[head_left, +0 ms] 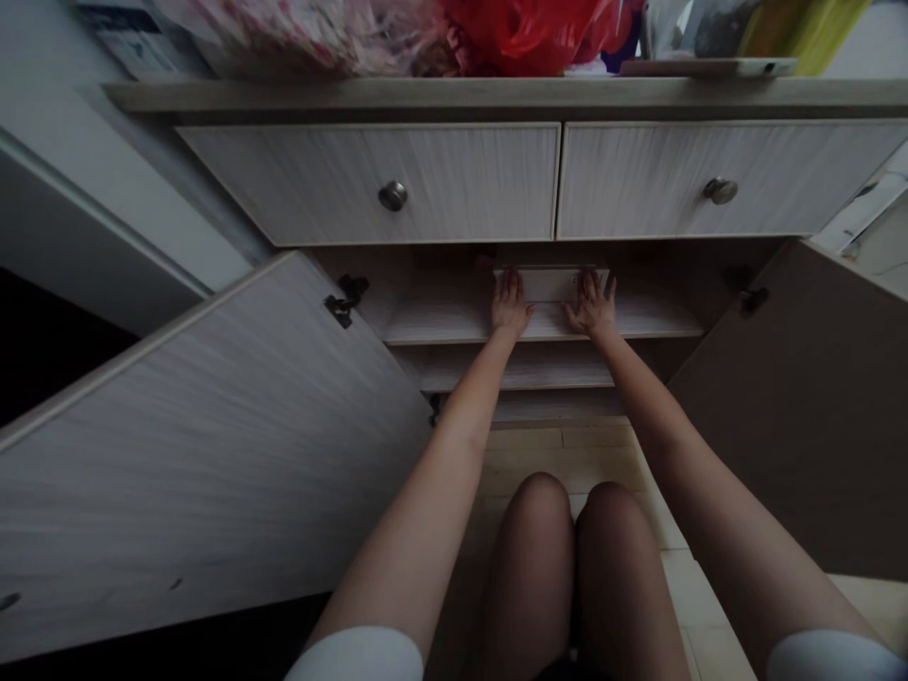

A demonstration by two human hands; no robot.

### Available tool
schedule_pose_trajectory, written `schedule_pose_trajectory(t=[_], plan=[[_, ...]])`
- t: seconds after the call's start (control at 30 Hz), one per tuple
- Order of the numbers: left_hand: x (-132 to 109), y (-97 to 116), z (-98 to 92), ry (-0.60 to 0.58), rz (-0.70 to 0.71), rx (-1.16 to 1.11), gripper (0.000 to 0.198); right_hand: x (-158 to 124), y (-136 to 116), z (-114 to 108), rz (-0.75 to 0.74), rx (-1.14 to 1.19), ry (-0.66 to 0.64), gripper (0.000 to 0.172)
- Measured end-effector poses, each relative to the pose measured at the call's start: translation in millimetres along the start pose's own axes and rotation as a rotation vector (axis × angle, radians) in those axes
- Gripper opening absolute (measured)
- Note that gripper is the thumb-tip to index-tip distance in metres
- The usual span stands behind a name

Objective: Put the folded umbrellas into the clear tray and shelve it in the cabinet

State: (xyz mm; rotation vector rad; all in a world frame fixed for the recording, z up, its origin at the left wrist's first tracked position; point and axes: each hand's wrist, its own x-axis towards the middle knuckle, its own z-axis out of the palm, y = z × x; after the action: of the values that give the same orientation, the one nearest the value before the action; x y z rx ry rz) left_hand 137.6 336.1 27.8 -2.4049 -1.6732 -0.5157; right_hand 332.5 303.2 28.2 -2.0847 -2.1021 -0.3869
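A pale box (545, 285) sits on the upper shelf (440, 317) inside the open cabinet. My left hand (509, 305) lies flat with its fingers against the left part of the box's front. Against the right part rests my right hand (593, 303), its fingers stretched out and thumb spread. Neither hand is wrapped around the box. The back of the box is hidden in the shade under the drawers.
Two cabinet doors, the left door (234, 454) and the right door (809, 407), stand swung open on both sides. Above are two closed drawers with round knobs. A red plastic bag (525, 33) and other bags lie on the cabinet top (426, 93). A lower shelf (553, 364) runs beneath.
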Motion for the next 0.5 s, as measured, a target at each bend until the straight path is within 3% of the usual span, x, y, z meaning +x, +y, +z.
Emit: schedule_pose_trajectory(t=[0.33,0.5], plan=[[4.0,-0.6,3.5,0.011,-0.003,-0.029,0.076,15.1,7.7,11.9,-0.029,0.083,0.032,0.082],[9.4,-0.4,-5.8,-0.052,-0.015,-0.065,0.077,17.0,9.3,-1.9,-0.011,0.122,-0.062,0.082]])
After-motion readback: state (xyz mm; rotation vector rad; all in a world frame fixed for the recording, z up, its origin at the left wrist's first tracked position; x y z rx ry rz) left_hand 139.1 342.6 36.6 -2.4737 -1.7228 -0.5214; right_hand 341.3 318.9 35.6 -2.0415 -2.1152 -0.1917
